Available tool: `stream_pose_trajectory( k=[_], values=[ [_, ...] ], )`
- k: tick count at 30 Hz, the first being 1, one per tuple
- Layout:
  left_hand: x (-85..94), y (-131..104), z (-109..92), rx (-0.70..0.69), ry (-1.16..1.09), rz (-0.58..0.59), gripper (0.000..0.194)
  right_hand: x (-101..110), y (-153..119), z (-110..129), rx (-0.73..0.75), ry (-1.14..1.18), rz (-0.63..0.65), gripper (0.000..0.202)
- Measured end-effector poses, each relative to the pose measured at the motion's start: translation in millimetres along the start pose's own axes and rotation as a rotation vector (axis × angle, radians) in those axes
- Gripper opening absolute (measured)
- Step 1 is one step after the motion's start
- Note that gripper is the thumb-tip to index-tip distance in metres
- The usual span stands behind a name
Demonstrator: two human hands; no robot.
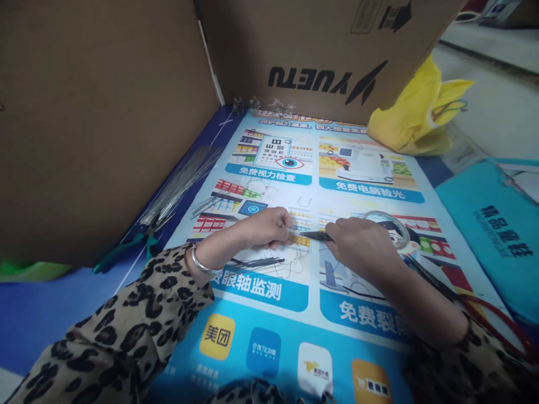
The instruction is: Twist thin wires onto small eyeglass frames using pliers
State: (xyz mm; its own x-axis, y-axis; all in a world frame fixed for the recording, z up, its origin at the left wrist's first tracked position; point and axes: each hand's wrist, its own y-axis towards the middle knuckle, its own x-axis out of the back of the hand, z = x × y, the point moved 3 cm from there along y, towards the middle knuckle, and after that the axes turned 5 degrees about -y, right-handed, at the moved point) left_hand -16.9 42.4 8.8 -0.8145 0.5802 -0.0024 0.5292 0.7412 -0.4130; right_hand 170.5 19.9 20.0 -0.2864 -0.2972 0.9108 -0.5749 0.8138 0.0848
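My left hand [269, 227], with a silver bangle at the wrist, is closed in a pinch over the printed poster [311, 314]. A small shiny, partly clear piece [293, 231] shows at its fingertips, too small to make out well. From the right, my right hand [357, 241] is wrapped round a dark, pointed tool [315, 235]. The tool's tip reaches the small piece. Thin wires [290, 264] and short dark strips [261, 262] lie on the poster below my hands.
Cardboard walls [311, 50] stand at the back and left. A wire bundle [181, 185] and green-handled pliers [147, 241] lie left. At right are a tape roll [404, 235], a yellow bag [404, 118], a teal bag [488, 213] and a red-handled tool [501, 308].
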Motion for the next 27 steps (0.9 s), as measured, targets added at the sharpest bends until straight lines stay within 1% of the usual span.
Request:
stream_pose_trajectory(
  k=[7,10,12,17,23,27],
  values=[
    [-0.6,1.8,3.6,-0.028,0.046,-0.057,0.021,7.5,-1.3,2.6,-0.121,0.038,0.175,0.024],
    [-2.6,1.8,4.0,-0.045,0.075,-0.110,0.022,10.1,-0.2,2.9,-0.148,0.080,0.268,0.027],
    [-4.9,1.6,3.5,-0.047,0.068,-0.136,0.022,11.3,0.5,2.8,-0.157,0.106,0.307,0.028],
    [-9.9,1.8,4.2,-0.055,-0.030,-0.162,0.020,11.4,1.9,1.0,-0.195,0.103,0.337,0.029],
    [-12.5,1.7,4.7,-0.082,-0.150,-0.189,0.023,8.6,2.6,-0.3,-0.211,0.112,0.329,0.027],
    [-13.1,1.4,4.8,-0.060,-0.179,-0.201,0.022,7.2,2.6,-1.4,-0.202,0.151,0.346,0.030]
  ],
)
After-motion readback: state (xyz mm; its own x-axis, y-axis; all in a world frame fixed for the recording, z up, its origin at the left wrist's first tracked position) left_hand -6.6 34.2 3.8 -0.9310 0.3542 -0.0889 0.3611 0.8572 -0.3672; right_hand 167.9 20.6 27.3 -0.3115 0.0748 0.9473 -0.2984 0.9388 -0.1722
